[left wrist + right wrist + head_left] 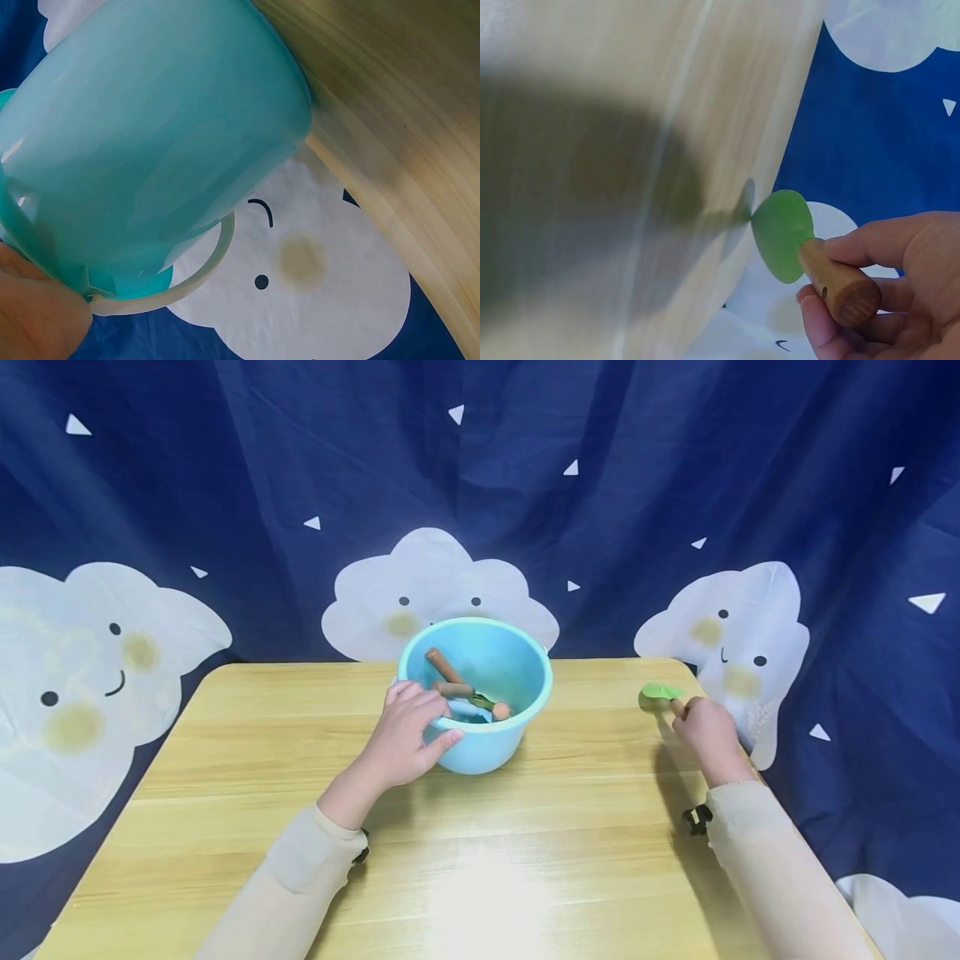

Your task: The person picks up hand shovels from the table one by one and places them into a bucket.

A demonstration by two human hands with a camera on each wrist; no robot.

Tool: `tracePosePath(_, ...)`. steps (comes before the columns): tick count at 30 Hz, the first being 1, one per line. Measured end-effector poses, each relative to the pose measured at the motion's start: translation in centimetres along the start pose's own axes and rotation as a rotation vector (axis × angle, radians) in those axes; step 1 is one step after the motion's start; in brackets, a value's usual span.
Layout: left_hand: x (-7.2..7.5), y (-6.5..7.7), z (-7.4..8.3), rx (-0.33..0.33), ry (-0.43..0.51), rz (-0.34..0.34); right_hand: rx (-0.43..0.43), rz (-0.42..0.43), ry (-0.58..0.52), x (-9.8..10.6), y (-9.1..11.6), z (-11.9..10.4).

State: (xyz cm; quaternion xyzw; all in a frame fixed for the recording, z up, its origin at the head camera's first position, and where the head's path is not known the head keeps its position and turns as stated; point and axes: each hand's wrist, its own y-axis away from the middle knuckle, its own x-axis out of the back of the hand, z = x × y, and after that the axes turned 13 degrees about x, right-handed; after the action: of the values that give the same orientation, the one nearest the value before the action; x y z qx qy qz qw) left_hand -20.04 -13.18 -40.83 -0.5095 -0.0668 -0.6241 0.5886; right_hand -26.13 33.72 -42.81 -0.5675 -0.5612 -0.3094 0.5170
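My left hand (pixel 405 735) grips the near-left rim of a light blue bucket (pixel 480 750), fingers over the edge and thumb along the outside. In the left wrist view the bucket's wall (pixel 165 135) fills much of the picture, with a pale carrying handle (pixel 165 300) hanging beside it. Several tools with wooden handles (pixel 446 665) lie inside the bucket, their heads partly hidden. Far to the right, my right hand (pixel 708 733) holds a small shovel (pixel 784 236) by its short wooden handle. The shovel's green blade (pixel 662 692) points away from the hand, close to the tabletop.
The light wooden table (pixel 585 852) has rounded far corners; the right hand is near its right edge. Behind it hangs a dark blue curtain (pixel 517 460) with white clouds and triangles. Dark straps (pixel 697 820) show at both wrists.
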Motion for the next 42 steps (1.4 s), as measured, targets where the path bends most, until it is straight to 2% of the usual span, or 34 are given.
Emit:
tracePosePath(12,-0.2,0.0,-0.2,-0.005,0.0,0.006,0.04,0.093,0.06,1.2,-0.4,-1.2)
tracePosePath(31,-0.1,0.2,-0.2,0.02,0.0,-0.02,0.066,0.069,0.094,2.8,-1.2,-2.6)
tracePosePath(42,-0.2,0.1,-0.3,-0.001,-0.002,0.009,0.148,0.111,0.091,4.0,-1.2,-3.8)
